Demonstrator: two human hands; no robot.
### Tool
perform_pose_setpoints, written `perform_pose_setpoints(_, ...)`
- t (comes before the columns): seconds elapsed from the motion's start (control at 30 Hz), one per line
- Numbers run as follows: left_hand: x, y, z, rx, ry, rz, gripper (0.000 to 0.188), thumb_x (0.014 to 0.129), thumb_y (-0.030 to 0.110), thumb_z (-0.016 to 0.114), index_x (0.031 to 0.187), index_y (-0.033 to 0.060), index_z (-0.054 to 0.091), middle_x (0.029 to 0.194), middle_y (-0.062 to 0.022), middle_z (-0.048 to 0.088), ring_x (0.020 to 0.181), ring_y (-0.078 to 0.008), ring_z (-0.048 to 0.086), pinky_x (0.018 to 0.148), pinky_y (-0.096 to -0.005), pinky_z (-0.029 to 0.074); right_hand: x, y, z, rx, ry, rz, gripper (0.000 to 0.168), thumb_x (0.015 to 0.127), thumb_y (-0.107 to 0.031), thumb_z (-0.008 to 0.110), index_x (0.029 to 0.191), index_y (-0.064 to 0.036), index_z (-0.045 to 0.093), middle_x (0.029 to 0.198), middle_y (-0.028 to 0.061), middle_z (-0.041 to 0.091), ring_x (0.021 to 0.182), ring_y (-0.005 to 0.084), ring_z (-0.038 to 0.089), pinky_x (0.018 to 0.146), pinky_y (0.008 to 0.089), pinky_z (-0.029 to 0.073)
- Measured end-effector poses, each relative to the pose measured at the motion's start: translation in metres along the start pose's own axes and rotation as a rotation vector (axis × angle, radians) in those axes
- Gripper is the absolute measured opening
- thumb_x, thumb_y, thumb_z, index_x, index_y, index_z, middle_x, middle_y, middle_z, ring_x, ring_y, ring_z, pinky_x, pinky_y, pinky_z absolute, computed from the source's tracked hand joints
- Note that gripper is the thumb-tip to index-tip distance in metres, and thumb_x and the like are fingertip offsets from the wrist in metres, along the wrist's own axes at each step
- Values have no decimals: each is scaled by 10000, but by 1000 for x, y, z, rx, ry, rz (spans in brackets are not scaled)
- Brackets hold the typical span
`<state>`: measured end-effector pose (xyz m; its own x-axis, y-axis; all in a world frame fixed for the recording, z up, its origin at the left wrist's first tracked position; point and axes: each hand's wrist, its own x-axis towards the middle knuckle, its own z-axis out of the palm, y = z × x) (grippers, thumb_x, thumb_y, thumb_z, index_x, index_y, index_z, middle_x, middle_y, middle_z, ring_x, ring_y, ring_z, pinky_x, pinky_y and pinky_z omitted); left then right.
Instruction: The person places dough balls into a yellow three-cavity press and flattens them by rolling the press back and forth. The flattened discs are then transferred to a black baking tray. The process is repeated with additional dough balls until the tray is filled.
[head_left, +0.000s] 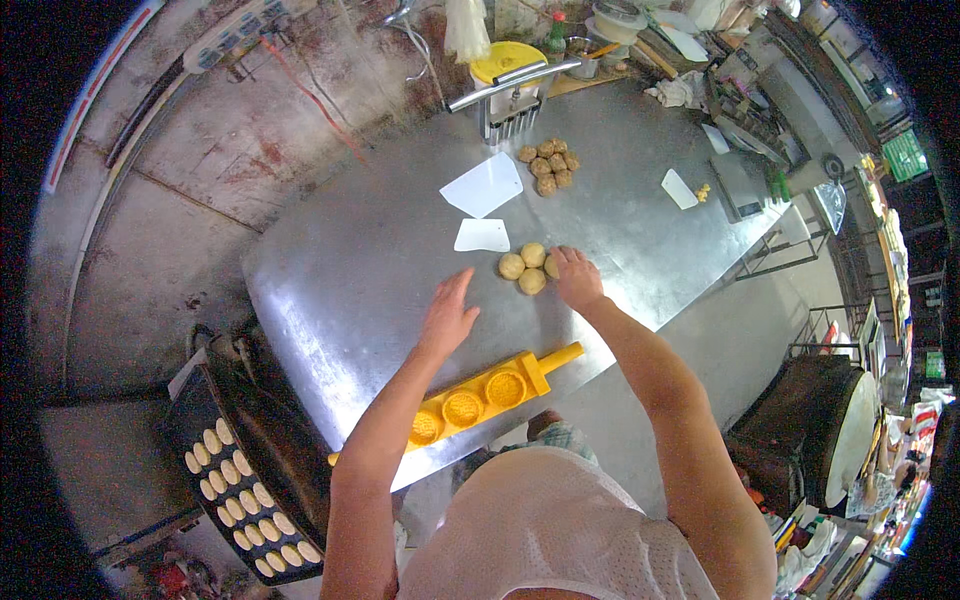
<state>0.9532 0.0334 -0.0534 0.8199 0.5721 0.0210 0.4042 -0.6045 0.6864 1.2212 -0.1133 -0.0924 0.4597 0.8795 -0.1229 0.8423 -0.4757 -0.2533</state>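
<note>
Four pale dough balls, several close together, would be miscounted from the edge, so I note a cluster of pale dough balls (532, 281) on the steel worktable (360, 225). My right hand (579, 279) curls its fingers around the rightmost dough ball (552, 267), partly hiding it. To the left of the cluster, my left hand (450, 315) is held over the table with thumb and fingers apart, holding nothing. Nearer my body lies a yellow mooncake mould (480, 405) with three round cavities in view; my left forearm covers part of it.
Two white plastic scrapers (482, 187) (481, 235) lie beyond my hands, beside a pile of brown filling balls (551, 165). A metal-handled press (514, 105) stands at the back. A black tray (281, 574) of pale oval pieces is at lower left.
</note>
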Motion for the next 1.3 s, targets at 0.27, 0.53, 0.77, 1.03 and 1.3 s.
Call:
perform_pose_setpoints(0.27, 91, 0, 89, 31, -99, 77, 810, 831, -3, 724, 1555, 80, 370, 1517, -213, 481, 1409, -410, 454, 1169, -494, 407, -4, 31, -1, 313, 43, -12, 563, 834, -82, 764, 1359, -87, 561, 1345, 125, 598, 1197, 367, 610, 996, 451, 541)
perform_pose_setpoints(0.53, 91, -4, 88, 25, -141, 6, 757, 830, -32, 717, 1520, 96, 432, 1423, -175, 565, 1339, -382, 512, 1133, -474, 449, -46, 25, -26, 1207, 103, 650, 558, 910, -162, 768, 1401, -18, 544, 1239, 169, 665, 1009, 245, 676, 891, 381, 570)
perform_pose_setpoints(0.77, 14, -15, 8, -814, 184, -471, 546, 914, 23, 725, 1429, 70, 551, 1343, -92, 624, 1191, -230, 628, 1045, -355, 512, -72, 6, -63, 1555, -74, 561, 619, 1002, -214, 677, 1540, -30, 433, 1246, 159, 669, 1025, 239, 698, 912, 366, 587)
perform_pose_setpoints(1.03, -256, -13, -128, -183, 258, -552, 482, 838, -17, 740, 1301, 61, 630, 1360, -133, 602, 1243, -296, 620, 1050, -382, 523, -141, -162, -63, 1013, -549, -110, 581, 931, -205, 770, 1437, -35, 542, 1292, 125, 670, 1146, 240, 664, 1000, 345, 534)
perform_pose_setpoints(1.3, -322, -22, -80, 38, 297, -303, 490, 806, -4, 761, 1276, 21, 626, 1336, -164, 613, 1227, -392, 593, 1057, -451, 507, -196, -278, 0, 262, -66, -647, 509, 798, -323, 820, 1205, -85, 630, 1182, 142, 655, 1138, 342, 626, 941, 522, 503)
